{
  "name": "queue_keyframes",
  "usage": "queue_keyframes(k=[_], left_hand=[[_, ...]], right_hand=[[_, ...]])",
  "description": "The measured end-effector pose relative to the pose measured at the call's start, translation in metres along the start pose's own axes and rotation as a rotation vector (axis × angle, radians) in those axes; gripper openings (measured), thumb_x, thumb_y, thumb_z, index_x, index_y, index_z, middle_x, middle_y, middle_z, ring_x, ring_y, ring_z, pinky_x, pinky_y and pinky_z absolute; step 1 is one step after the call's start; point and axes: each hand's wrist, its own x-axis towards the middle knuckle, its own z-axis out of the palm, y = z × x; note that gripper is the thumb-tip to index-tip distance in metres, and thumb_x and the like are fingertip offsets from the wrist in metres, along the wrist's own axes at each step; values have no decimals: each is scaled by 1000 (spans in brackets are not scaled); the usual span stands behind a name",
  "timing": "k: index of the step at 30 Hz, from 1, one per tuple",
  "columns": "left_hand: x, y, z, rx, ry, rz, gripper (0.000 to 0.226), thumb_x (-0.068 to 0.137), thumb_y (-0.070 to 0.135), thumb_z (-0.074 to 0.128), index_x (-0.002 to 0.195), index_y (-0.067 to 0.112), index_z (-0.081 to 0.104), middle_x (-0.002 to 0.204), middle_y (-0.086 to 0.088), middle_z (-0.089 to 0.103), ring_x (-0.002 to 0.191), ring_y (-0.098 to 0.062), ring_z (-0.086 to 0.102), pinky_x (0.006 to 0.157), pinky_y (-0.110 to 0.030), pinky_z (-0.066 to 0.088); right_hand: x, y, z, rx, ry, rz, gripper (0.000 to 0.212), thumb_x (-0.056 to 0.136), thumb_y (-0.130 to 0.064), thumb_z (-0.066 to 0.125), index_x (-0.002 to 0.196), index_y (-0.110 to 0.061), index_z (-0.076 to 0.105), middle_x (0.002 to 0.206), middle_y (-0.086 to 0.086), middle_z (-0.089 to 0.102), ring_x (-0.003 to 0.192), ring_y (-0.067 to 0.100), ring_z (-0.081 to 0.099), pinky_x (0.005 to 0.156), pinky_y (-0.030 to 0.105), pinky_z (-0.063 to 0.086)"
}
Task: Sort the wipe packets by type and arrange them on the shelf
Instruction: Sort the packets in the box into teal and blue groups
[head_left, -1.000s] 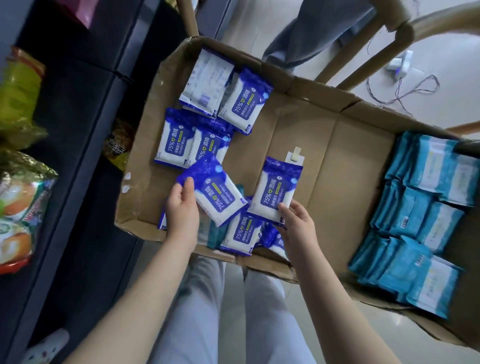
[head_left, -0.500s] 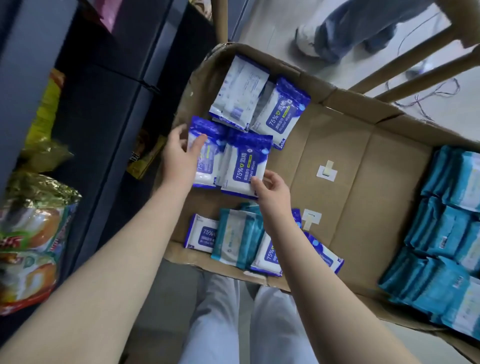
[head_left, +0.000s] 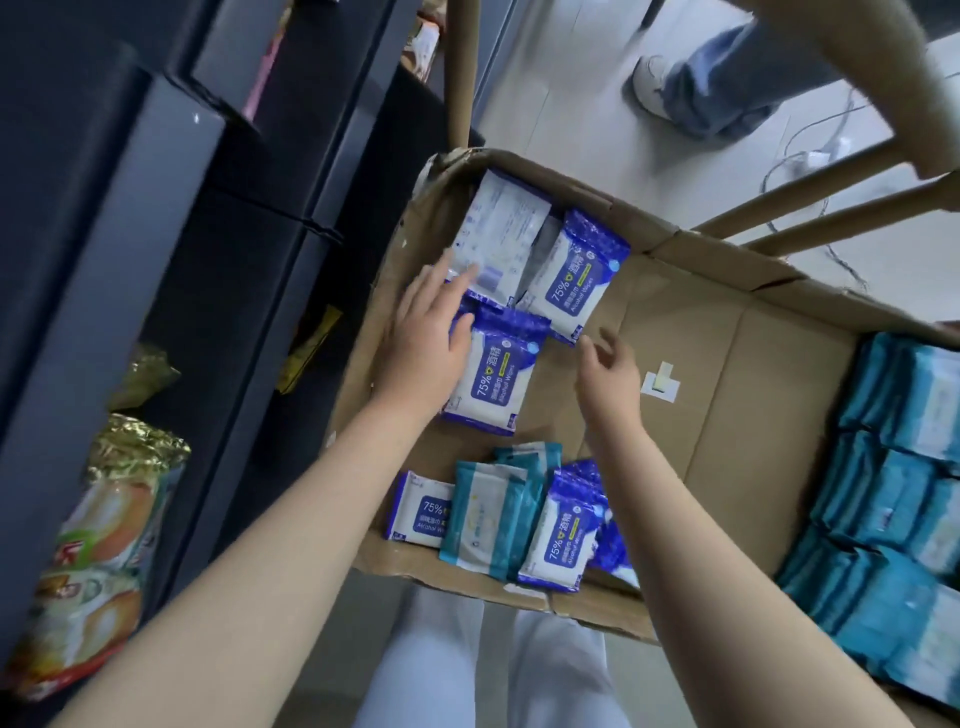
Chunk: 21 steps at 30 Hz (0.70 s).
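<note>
A flat cardboard box holds wipe packets. Blue 75% alcohol wipe packets lie at its left side, with two more packets at the far left corner, one turned white side up. A mixed pile of blue and teal packets sits at the near edge. My left hand lies flat with straight fingers on the blue packets. My right hand hovers just right of them, fingers loosely curled, holding nothing.
Rows of teal packets fill the box's right side. A dark shelf unit with snack bags stands at left. Wooden chair legs, a cable and another person's shoe are beyond the box.
My left hand slid further over the blue packets toward the far corner. My right hand let go of the blue packet and lifted away to the right.
</note>
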Motion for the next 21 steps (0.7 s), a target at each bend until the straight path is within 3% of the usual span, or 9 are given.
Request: queue_keyframes(k=[1,4,7,9,15,17,19,21], left_hand=[[14,8,-3,66,-41,31,50,101,17,46,150,25,38,163,1,21,150,-22,18,121,-44,20],[52,17,-1,329,-190,89,51,104,26,39,153,32,28,165,3,7,152,-20,5,123,-43,9],[69,12,8,557,-287,128,54,104,32,36,155,33,18,166,-1,0,152,-25,2,122,-43,5],[67,7,9,602,-245,125,54,103,31,39,154,31,20,165,-4,6,150,-27,8,121,-45,10],[49,-5,-2,367,-203,-42,46,105,35,32,151,31,30,165,3,9,151,-24,9,120,-48,15],[41,-5,-1,238,-155,-73,47,105,35,34,151,26,34,164,2,15,151,-22,11,122,-45,15],[25,-2,2,108,-51,-71,46,104,33,39,148,22,41,160,-3,28,147,-24,23,119,-44,23],[-1,4,7,47,55,-63,45,100,33,43,142,17,50,151,-6,43,137,-24,38,112,-39,32]], right_hand=[[10,-9,-3,82,-16,31,50,100,-32,55,147,-20,42,138,4,56,114,18,59,102,38,49],[35,-37,-1,254,-105,82,54,102,-26,53,152,-21,34,137,4,59,110,19,67,89,34,57],[45,-52,12,288,-121,33,50,100,-16,56,148,-20,42,123,1,67,103,19,71,92,44,58],[45,-56,21,276,-121,11,50,99,-13,58,146,-23,44,120,0,69,101,18,71,90,45,58],[40,-53,13,197,-285,4,44,102,-28,52,146,-28,45,116,-7,70,96,6,71,71,22,58],[41,-48,-2,124,-330,-16,47,102,-37,50,148,-28,42,126,-10,65,108,0,65,81,17,53],[42,-36,-21,97,-293,-17,54,100,-43,52,150,-29,38,147,-6,51,131,11,52,105,32,46],[38,-17,-44,101,-220,-13,52,99,-40,56,148,-29,43,149,-3,50,133,16,50,110,40,44]])
